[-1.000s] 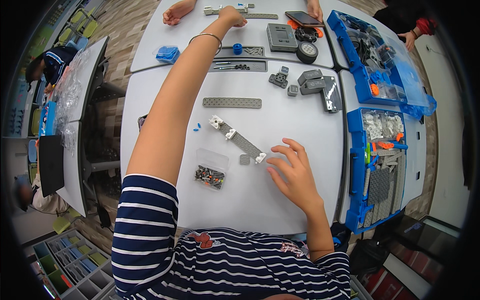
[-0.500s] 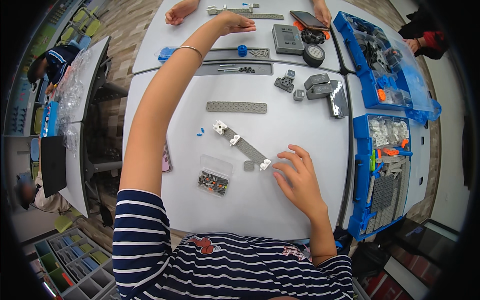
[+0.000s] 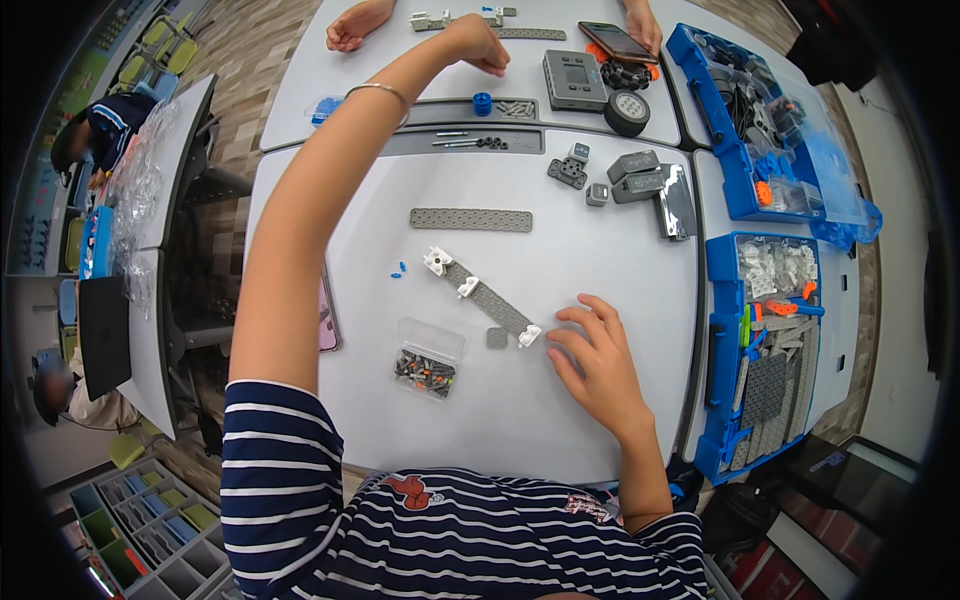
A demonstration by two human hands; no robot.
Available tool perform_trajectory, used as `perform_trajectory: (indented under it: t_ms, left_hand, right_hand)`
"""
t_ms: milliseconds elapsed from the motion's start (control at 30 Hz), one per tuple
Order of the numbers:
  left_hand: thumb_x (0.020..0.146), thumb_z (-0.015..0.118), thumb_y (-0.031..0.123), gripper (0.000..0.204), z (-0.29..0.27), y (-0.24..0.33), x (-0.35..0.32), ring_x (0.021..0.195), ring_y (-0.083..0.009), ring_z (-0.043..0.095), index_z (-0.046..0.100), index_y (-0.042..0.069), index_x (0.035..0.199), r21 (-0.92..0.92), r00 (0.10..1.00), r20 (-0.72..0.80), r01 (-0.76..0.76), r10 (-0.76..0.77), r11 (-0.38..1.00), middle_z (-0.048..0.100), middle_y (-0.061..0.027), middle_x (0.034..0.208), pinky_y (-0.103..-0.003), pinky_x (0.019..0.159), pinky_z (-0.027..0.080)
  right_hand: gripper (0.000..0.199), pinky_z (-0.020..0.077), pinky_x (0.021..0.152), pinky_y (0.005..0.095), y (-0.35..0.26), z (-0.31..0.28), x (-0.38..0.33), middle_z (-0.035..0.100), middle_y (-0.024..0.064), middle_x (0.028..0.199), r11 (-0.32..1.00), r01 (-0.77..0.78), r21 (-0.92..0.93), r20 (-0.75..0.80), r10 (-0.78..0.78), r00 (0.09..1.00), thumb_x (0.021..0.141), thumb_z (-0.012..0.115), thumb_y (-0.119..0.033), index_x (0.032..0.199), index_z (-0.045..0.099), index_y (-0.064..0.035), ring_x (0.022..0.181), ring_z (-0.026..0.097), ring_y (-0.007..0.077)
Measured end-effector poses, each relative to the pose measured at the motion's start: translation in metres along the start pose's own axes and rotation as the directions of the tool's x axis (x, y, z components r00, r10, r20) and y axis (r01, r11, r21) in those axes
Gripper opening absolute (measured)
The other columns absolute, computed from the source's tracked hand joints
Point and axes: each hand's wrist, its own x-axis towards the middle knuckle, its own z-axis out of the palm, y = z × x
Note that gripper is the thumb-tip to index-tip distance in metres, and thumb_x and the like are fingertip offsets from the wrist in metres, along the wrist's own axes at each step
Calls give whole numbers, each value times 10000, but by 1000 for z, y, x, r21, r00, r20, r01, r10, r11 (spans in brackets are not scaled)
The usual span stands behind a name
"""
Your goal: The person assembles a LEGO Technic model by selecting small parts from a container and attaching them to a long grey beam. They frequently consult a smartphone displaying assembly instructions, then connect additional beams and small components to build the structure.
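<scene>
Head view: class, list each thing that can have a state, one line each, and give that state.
Left hand: raised over the far table, fingers curled, contents hidden.
Right hand: flat on the table, fingers spread beside the beam assembly.
Beam assembly: lying flat, white connectors attached.
Small clear box: open, small parts inside.
Perforated grey plate: lying flat, untouched.
Blue parts tray: open, filled.
Phone: screen dark.

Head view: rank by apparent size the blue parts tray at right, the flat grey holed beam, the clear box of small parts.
1. Blue parts tray
2. Flat grey holed beam
3. Clear box of small parts, close to the beam in area; ranking unsure.
</scene>
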Motion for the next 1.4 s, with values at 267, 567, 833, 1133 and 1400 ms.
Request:
perform_trajectory:
  t_ms: [267,567,833,1133,1400]
  left_hand:
    - [721,863,-52,126,-33,-29,-21,720,-199,812,830,-46,843,398,987,128,42,-100,917,816,-134,823,-298,669,678]
    - [706,863,-64,104,-23,-29,-39,755,-187,814,814,-51,797,539,961,195,61,-195,840,820,-125,849,-294,651,679]
    - [645,860,-35,161,-12,-41,-44,688,-184,794,827,-32,802,656,987,151,-64,-47,752,803,-112,778,-295,649,659]
    - [605,888,19,164,2,-48,-40,691,-222,784,826,29,757,813,994,64,-103,87,573,799,-120,761,-344,671,632]
    - [649,913,68,165,6,-48,-46,680,-225,792,819,14,773,826,992,-64,-7,105,563,795,-139,750,-333,683,640]
  right_hand:
    - [180,456,1109,513,-1,0,-1,645,116,1314,1000,2,12,-1,-2,1000,906,779,-99,1076,744,-51,1427,486,390]
    - [192,465,1109,506,0,-2,-1,643,112,1315,999,-24,23,0,24,1000,889,787,-73,1076,748,-51,1428,485,393]
    - [201,479,1113,505,-2,0,-2,638,104,1326,1000,-6,25,3,6,1000,888,783,-45,1086,747,-56,1436,479,389]
    - [233,483,1122,498,-3,-2,-4,636,92,1334,1000,-12,15,11,12,1000,865,788,-14,1088,747,-64,1441,475,387]
    - [266,466,1145,499,-5,-4,-5,636,85,1343,1000,-22,5,16,22,1000,852,793,-2,1104,747,-73,1454,468,384]
